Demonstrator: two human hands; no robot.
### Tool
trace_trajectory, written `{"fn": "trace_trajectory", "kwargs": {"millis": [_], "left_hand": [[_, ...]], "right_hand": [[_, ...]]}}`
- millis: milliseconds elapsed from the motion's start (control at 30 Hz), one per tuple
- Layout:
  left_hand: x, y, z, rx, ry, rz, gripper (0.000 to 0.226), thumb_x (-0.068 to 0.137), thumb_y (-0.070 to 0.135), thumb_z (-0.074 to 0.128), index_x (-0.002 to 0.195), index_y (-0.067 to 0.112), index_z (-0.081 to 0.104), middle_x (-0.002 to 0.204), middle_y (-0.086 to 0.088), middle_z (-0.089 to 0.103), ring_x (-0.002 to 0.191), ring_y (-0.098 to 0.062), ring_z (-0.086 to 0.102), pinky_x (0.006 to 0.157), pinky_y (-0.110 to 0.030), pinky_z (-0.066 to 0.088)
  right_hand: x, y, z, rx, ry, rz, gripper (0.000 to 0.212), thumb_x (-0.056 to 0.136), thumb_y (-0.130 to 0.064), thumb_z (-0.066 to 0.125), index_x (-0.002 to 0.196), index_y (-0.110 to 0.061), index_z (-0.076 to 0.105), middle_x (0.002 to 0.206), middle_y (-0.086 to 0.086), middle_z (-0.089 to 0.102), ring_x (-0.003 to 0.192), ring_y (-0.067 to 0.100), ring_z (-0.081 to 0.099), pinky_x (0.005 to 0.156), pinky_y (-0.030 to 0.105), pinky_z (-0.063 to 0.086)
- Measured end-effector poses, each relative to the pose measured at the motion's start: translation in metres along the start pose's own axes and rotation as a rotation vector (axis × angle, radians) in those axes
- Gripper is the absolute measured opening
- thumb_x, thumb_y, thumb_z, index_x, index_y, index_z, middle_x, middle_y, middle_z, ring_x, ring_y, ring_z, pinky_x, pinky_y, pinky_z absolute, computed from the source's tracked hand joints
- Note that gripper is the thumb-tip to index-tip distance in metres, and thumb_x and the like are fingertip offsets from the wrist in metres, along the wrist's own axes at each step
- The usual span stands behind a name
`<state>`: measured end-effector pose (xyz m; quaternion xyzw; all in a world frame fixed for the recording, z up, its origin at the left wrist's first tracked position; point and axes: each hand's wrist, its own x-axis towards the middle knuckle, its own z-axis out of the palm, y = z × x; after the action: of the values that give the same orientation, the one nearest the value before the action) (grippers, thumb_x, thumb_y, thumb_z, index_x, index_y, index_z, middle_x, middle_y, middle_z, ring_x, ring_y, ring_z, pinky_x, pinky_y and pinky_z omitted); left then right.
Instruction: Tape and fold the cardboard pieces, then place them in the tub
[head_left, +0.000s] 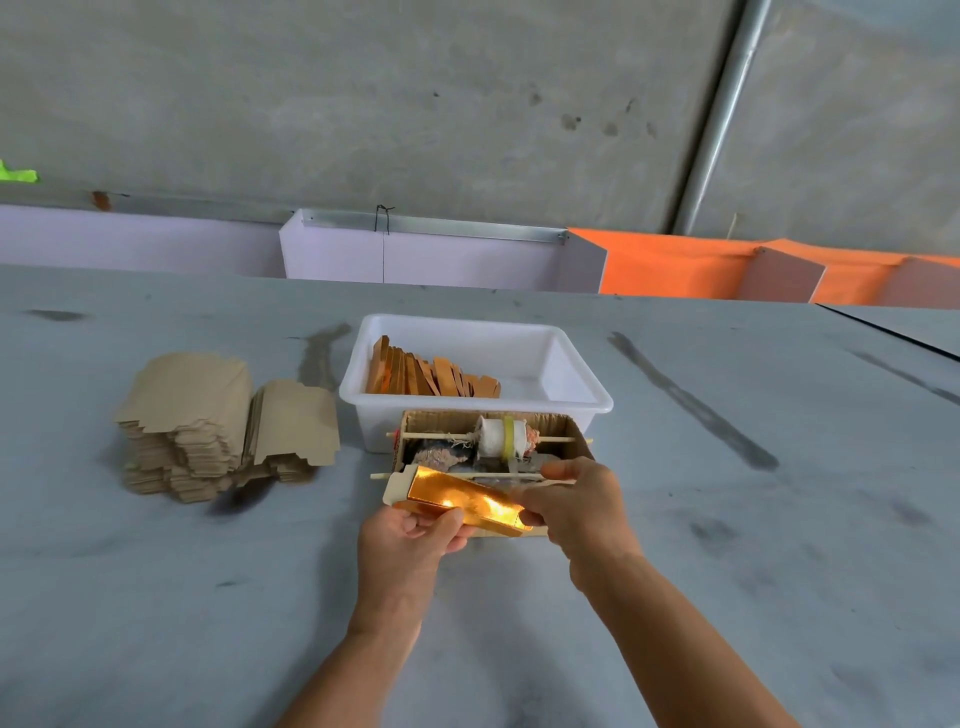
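Note:
A folded cardboard piece with a shiny gold face (460, 500) is held between both hands just in front of a small cardboard tape stand. My left hand (415, 535) grips its near left end, thumb on top. My right hand (576, 506) pinches its right end. The tape roll (501, 436), white with a yellow band, sits on a wooden stick across the cardboard stand (563, 423). Behind it is the white tub (582, 395) holding several folded gold-brown pieces (431, 376) leaning along its left side.
A tall stack of flat brown cardboard blanks (218, 426) lies on the grey table (156, 597) to the left of the tub. Low lilac and orange partitions (675, 270) run along the table's far edge, with a concrete wall behind.

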<state>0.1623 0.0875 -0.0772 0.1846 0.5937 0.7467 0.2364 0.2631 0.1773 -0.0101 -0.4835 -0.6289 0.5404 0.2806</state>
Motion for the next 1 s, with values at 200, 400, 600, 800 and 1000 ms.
{"fn": "trace_trajectory", "kwargs": {"millis": [200,400,600,800,1000], "left_hand": [[-0.004,0.001,-0.003,0.016,-0.002,-0.012,0.004,0.080,0.001,0.070,0.081,0.004,0.068,0.068,-0.006,0.073,0.065,-0.022,0.072,0.058,-0.023,0.057],[-0.008,0.004,-0.004,-0.006,0.020,-0.028,0.004,0.080,-0.001,0.069,0.081,0.003,0.067,0.066,-0.008,0.072,0.063,-0.023,0.071,0.054,-0.022,0.056],[-0.009,0.009,-0.003,-0.045,0.037,-0.060,0.007,0.080,-0.002,0.068,0.081,0.004,0.067,0.067,-0.009,0.072,0.062,-0.024,0.071,0.054,-0.024,0.056],[-0.010,0.010,-0.002,-0.103,0.063,-0.106,0.009,0.079,-0.007,0.067,0.078,0.002,0.066,0.065,-0.011,0.071,0.057,-0.023,0.069,0.051,-0.024,0.055],[-0.013,0.012,0.000,-0.118,0.067,-0.118,0.015,0.080,-0.009,0.065,0.072,0.003,0.066,0.062,-0.011,0.070,0.055,-0.022,0.068,0.052,-0.024,0.056]], "right_hand": [[0.000,0.004,0.002,0.021,0.021,-0.010,0.032,0.076,-0.013,0.078,0.099,-0.012,0.055,0.084,0.009,0.065,0.064,0.014,0.064,0.040,0.013,0.038],[-0.001,0.005,0.002,0.017,0.024,-0.032,0.027,0.075,-0.015,0.079,0.084,-0.018,0.054,0.079,0.005,0.064,0.067,0.016,0.064,0.046,0.018,0.039],[0.001,0.009,0.005,0.030,0.054,-0.043,0.023,0.076,-0.009,0.077,0.081,-0.015,0.055,0.078,0.009,0.066,0.073,0.022,0.067,0.051,0.023,0.043],[0.008,0.019,0.011,0.029,0.120,-0.048,0.024,0.073,-0.011,0.075,0.089,-0.013,0.057,0.083,0.008,0.065,0.076,0.020,0.066,0.059,0.027,0.051],[0.007,0.028,0.011,-0.053,0.175,-0.079,0.014,0.076,-0.007,0.071,0.083,-0.014,0.060,0.082,0.005,0.065,0.080,0.022,0.066,0.068,0.037,0.058]]}}
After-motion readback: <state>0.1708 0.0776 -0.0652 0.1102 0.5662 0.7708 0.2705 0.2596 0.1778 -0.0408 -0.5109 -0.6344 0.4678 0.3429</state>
